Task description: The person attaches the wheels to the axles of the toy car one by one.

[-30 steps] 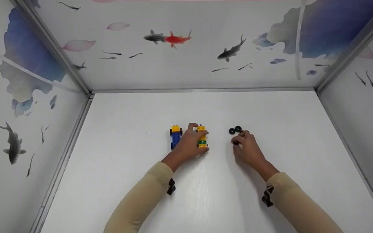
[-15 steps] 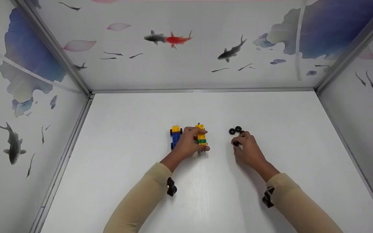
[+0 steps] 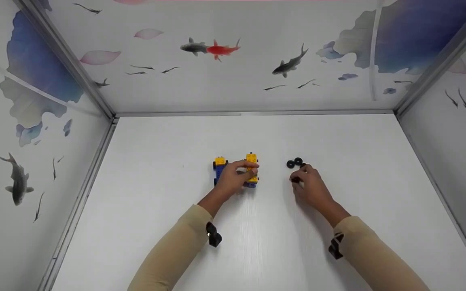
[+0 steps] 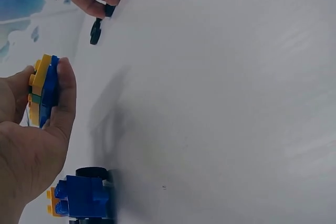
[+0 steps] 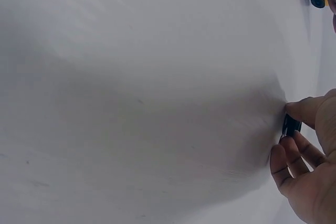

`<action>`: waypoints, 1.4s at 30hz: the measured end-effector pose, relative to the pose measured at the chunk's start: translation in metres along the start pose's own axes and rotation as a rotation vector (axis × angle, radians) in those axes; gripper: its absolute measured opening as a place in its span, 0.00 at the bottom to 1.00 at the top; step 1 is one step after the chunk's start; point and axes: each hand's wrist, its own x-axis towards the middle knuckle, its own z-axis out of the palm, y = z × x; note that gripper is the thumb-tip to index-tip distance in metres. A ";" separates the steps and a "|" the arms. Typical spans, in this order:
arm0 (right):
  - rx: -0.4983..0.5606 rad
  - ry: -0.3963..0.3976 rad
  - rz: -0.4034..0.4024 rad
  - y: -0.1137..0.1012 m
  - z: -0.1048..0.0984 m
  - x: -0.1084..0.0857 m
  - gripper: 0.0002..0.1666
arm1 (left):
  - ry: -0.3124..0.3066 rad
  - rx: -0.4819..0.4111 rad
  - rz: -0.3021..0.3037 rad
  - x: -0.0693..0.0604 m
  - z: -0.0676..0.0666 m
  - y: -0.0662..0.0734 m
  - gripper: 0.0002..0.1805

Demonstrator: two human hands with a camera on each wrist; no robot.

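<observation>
At left, a toy car [image 3: 219, 165] stands on the desk [image 3: 249, 242]. Beside it, the left hand [image 3: 230, 180] pinches a yellow-and-blue block toy [image 3: 251, 157] between its fingers, above the desk. Farther right, two black wheels [image 3: 298, 161] lie near the right hand [image 3: 310, 184], whose fingers pinch another wheel [image 5: 292, 125].

Work booth [image 3: 451, 161], lab-like, enclosed: white tabletop [image 3: 176, 137]; pale panels [image 3: 233, 89] at nine, twelve and three o'clock, bearing fish motifs [image 3: 221, 49] and blue watercolour patches [image 3: 423, 36]; grey metal framing [image 3: 64, 53] at ten and two o'clock. Wider premises: indeterminable.
</observation>
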 end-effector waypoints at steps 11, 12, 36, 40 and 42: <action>0.016 0.002 -0.006 -0.003 -0.003 0.001 0.14 | -0.005 -0.119 -0.042 -0.004 -0.004 0.001 0.25; 0.023 0.004 -0.006 -0.003 -0.003 0.002 0.14 | -0.001 -0.126 -0.047 -0.004 -0.004 0.001 0.27; 0.167 0.069 -0.076 -0.033 -0.007 0.010 0.20 | 0.018 -0.169 -0.145 -0.008 -0.009 -0.005 0.45; 0.177 0.074 -0.072 -0.037 -0.007 0.012 0.22 | 0.022 -0.163 -0.150 -0.008 -0.009 -0.006 0.45; 0.183 0.079 -0.084 -0.040 -0.006 0.013 0.22 | 0.027 -0.155 -0.149 -0.008 -0.010 -0.007 0.46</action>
